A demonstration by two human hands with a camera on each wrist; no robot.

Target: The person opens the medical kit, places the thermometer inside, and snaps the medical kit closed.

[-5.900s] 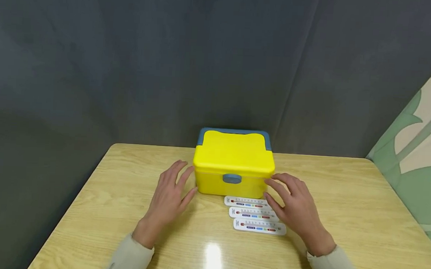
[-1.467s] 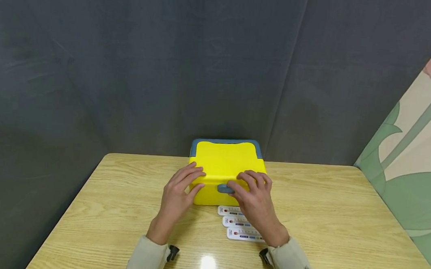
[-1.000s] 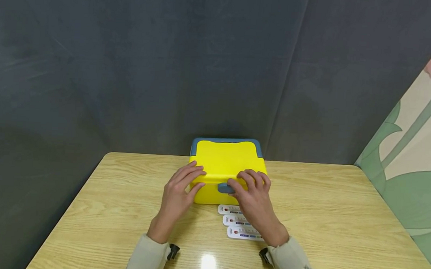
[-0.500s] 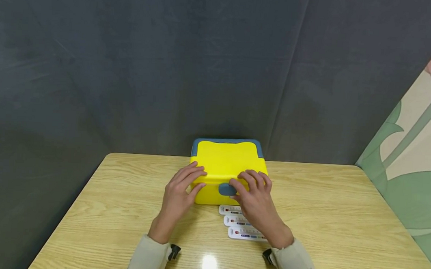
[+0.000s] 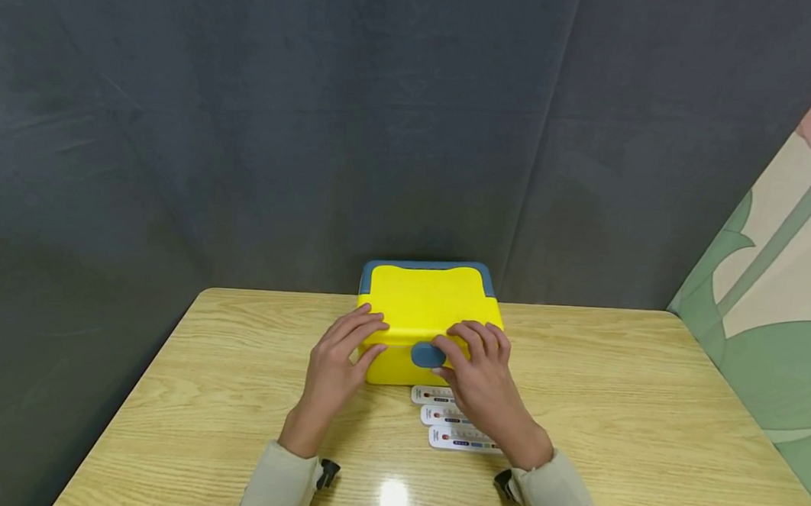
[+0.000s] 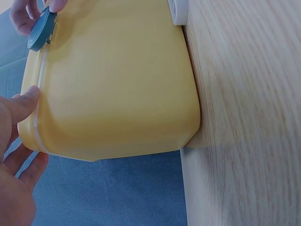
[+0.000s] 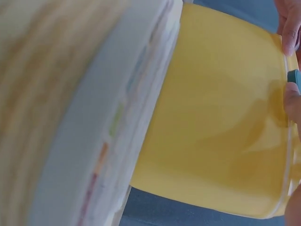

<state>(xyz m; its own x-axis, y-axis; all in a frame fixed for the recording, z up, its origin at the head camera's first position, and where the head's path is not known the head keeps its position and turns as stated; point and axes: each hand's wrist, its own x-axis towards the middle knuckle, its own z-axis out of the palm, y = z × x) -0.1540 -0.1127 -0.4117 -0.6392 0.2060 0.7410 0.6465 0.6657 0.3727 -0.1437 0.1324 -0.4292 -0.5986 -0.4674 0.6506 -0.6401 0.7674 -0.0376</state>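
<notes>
A yellow storage box (image 5: 427,296) with a blue handle (image 5: 425,265) stands on the table, lid down. My left hand (image 5: 334,364) grips the lid's front left corner, fingers on top and thumb at the front seam. In the left wrist view that thumb (image 6: 26,103) lies against the pale seam. My right hand (image 5: 486,383) pinches the oval blue latch (image 5: 427,355) between thumb and index finger, its other fingers resting on the lid. The latch is tipped outward, its face showing. Below the box lie three white thermometers (image 5: 461,438), their right ends hidden by my right hand.
The wooden table (image 5: 233,397) ends at a dark grey curtain (image 5: 315,141) close behind the box. A wall panel with a leaf print (image 5: 785,364) stands at the right. Black straps (image 5: 327,474) show at both cuffs.
Both hands have come in from beside the box onto its front edge. Over the last second or so the blue latch has swung up and outward under my right fingers.
</notes>
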